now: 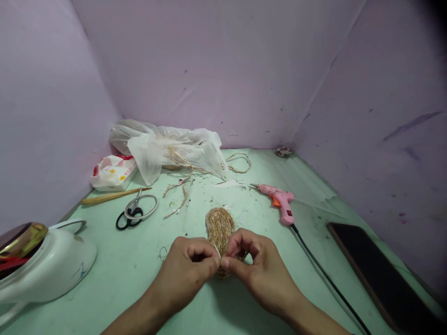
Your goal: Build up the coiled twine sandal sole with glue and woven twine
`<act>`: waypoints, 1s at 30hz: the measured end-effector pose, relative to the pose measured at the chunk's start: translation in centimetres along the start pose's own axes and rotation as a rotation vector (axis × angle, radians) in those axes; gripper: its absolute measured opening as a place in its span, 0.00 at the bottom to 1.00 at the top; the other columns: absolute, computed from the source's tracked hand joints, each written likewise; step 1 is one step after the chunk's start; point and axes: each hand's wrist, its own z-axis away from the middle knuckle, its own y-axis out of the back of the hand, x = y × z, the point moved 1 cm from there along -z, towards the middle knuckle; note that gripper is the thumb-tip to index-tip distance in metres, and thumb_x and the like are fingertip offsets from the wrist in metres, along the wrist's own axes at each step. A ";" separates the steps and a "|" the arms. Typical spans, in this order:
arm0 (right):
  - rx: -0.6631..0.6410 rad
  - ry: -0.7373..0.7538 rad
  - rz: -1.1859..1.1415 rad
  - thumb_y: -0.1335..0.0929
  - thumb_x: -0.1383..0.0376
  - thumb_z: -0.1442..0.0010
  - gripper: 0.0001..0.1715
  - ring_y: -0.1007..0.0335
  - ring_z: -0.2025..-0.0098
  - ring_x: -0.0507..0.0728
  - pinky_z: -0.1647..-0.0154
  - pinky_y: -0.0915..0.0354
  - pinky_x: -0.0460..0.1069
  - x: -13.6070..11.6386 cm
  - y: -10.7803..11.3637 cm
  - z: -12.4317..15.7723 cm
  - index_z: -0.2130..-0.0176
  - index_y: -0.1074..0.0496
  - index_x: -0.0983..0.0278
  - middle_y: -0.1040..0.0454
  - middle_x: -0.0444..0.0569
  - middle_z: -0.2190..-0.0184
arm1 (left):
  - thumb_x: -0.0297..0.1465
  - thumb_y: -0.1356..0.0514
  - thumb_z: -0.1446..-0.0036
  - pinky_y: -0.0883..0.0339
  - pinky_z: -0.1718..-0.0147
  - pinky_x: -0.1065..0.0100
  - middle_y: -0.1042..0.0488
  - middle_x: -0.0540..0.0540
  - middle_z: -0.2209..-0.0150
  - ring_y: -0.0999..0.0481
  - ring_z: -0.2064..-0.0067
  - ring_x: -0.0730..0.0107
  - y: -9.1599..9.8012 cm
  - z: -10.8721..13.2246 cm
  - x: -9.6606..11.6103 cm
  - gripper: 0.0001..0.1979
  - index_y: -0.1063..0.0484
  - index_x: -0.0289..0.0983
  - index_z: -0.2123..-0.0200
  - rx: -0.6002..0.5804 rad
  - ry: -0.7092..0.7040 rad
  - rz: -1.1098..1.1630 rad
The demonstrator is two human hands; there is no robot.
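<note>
A sole-shaped piece of coiled, braided straw cord (220, 223) lies upright in front of me at the middle of the table. Over its near half, my left hand (192, 263) is closed in a pinch, with a thin pale strip (217, 250) showing at its fingertips. My right hand (256, 267) pinches right beside it, the fingertips of both hands almost touching. What sits between the right fingertips is hidden. The hands cover much of the lower part of the braided piece.
To the right lie a pink glue gun (279, 200) with its black cable (324, 272) and a dark phone (377, 274). Scissors (131, 217) with a ring (155, 200), loose straw cord (185, 195), a plastic bag (181, 144), a box (113, 174) and a white container (66, 265) are on the left.
</note>
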 end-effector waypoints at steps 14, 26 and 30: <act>-0.186 -0.117 -0.129 0.31 0.68 0.56 0.05 0.41 0.77 0.47 0.74 0.42 0.44 0.2 0.5 -0.6 0.73 0.29 0.66 0.34 0.40 0.81 | 0.29 0.43 0.59 0.46 0.76 0.73 0.34 0.51 0.80 0.40 0.76 0.76 0.2 -0.1 -0.1 0.06 0.31 0.33 0.82 -0.009 0.017 0.029; -0.123 -0.133 -0.122 0.33 0.69 0.57 0.01 0.40 0.79 0.47 0.75 0.40 0.43 0.1 -0.1 -0.4 0.77 0.30 0.66 0.33 0.40 0.83 | 0.30 0.43 0.62 0.53 0.81 0.74 0.38 0.54 0.86 0.44 0.81 0.79 0.3 -0.4 -0.8 0.06 0.31 0.32 0.83 0.018 0.140 0.075; -0.060 0.097 0.080 0.35 0.70 0.53 0.05 0.35 0.74 0.50 0.71 0.38 0.45 0.3 -0.2 0.1 0.74 0.28 0.65 0.28 0.44 0.77 | 0.32 0.42 0.63 0.55 0.82 0.74 0.38 0.54 0.89 0.44 0.84 0.80 0.3 -0.7 -1.2 0.07 0.30 0.32 0.82 0.064 0.200 0.230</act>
